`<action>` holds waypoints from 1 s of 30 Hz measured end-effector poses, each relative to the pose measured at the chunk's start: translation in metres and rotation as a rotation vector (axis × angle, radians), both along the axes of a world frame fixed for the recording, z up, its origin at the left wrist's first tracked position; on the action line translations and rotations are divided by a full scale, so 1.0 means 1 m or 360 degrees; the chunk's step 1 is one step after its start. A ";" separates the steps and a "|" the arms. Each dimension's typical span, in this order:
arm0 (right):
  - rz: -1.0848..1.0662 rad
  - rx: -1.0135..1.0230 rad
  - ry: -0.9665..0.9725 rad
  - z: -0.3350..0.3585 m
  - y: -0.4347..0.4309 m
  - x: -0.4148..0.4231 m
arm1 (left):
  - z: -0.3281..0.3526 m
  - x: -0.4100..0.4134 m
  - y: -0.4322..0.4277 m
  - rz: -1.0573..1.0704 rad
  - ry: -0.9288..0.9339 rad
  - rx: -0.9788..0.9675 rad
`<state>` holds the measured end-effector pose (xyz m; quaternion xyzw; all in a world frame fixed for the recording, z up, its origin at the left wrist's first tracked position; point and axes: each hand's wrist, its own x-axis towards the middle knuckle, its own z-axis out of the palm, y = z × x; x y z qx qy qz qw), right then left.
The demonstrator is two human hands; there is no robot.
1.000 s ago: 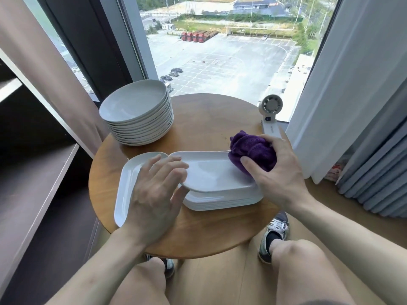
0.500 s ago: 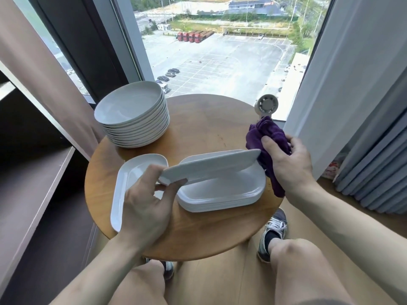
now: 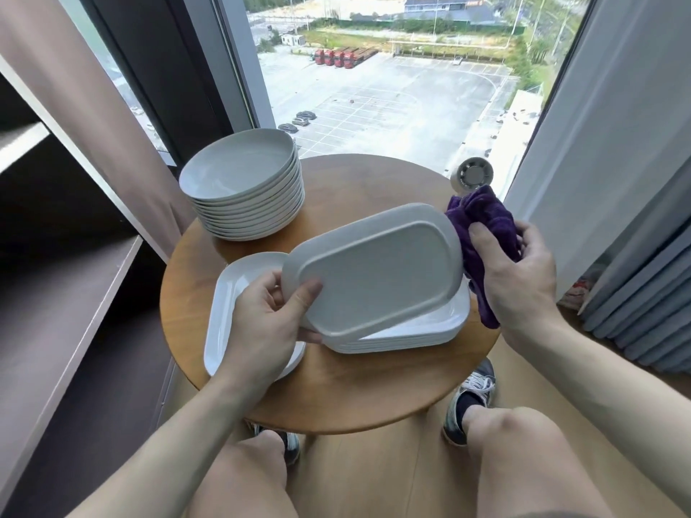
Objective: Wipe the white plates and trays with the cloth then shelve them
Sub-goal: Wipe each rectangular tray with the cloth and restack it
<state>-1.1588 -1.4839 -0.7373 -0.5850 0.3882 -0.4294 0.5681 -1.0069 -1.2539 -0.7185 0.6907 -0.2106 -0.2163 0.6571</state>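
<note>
My left hand [image 3: 265,323] grips the left end of a white oval tray [image 3: 374,271], tipped up so its underside faces me, above a stack of white trays [image 3: 418,332] on the round wooden table [image 3: 336,390]. My right hand [image 3: 519,278] holds a bunched purple cloth [image 3: 482,226] against the tray's right edge. One more white tray [image 3: 228,308] lies flat at the table's left, partly under my left hand. A stack of round white plates [image 3: 243,188] stands at the table's back left.
Dark shelves [image 3: 71,293] run along the left wall beside the table. A small white round device [image 3: 472,177] stands at the table's far right edge. Behind it is a window, with white and grey curtains [image 3: 617,181] on the right. My knees and shoes are below the table.
My left hand lifted the top tray off the stack and turned it over, underside now facing me. My right hand drew the cloth off the tray face to its right edge.
</note>
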 end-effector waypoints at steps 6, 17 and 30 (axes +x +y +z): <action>-0.0001 0.0005 0.0012 0.000 0.003 0.001 | -0.002 0.006 0.001 0.0004 0.0176 0.0052; 0.0146 -0.0132 0.0092 -0.002 0.008 0.001 | -0.002 0.010 0.004 -0.0231 0.0362 0.0057; 0.0411 -0.1036 0.0454 -0.001 0.053 0.001 | -0.003 -0.004 0.003 -0.0388 0.0113 -0.0044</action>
